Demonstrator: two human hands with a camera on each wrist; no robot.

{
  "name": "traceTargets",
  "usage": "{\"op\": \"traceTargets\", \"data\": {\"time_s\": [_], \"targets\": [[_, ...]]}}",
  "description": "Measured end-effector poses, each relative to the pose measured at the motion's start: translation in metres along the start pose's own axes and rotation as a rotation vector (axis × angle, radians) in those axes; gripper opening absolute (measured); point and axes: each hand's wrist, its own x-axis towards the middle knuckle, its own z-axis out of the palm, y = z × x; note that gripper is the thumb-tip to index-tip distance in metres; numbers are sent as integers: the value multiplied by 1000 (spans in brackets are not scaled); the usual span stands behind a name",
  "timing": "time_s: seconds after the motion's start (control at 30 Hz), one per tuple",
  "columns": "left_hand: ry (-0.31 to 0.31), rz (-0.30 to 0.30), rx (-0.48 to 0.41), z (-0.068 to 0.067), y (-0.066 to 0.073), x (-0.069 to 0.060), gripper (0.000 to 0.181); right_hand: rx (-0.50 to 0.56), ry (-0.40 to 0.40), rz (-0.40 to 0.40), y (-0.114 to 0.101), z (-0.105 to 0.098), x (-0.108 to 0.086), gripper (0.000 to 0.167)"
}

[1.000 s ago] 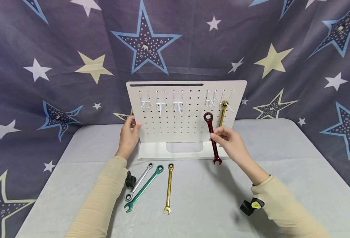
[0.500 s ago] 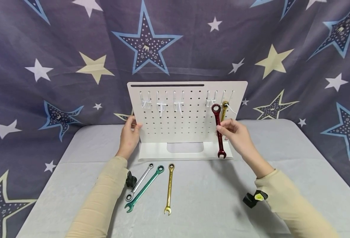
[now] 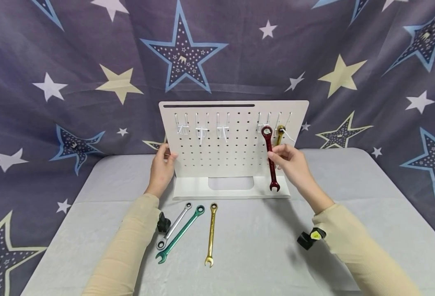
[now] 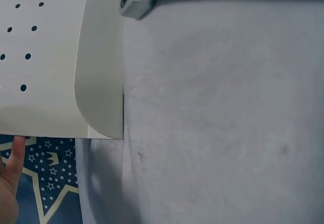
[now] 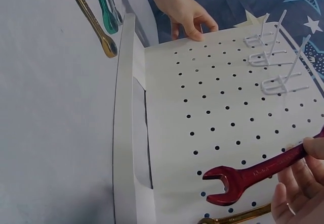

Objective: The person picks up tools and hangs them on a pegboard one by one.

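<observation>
1. Right hand: clamped on red wrench, thumb on the near side of the shaft, fingers behind.
2. Left hand: gripping the left edge of white pegboard, thumb on the front face. Hands well apart.
3. Red wrench: deep red, glossy metallic finish, brighter glints in right wrist view. Ring end up, forked open end down. Marks on the shaft, too small to read. Near upright, ring tipped slightly left.
4. Red wrench location: held in front of the board's right part, ring overlapping double-wire hook. Pale spot shows inside the ring; cannot tell if the hook passes through.
5. Gold wrench: hangs by its ring on rightmost hook, just beside and partly behind the red one.
6. Three more white wire hooks on the board's left half: outer hook, middle hook, inner hook.
7. Board: rows of small dark holes, dark slot along the top, base with a cutout, standing on pale cloth-covered table.
8. On the cloth in front: silver wrench with a ring at each end, green wrench close beside it, second gold wrench apart to the right.
9. Beige sleeves on both arms, black wrist devices.
10. Behind: dark purple-blue star-print backdrop.
</observation>
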Motion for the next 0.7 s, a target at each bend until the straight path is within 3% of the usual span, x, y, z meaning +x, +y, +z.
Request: {"op": "traceTargets", "data": {"time_s": [0.7], "targets": [[11, -11, 1, 3, -1, 0, 21, 9, 33, -9, 13, 7, 19, 24]]}}
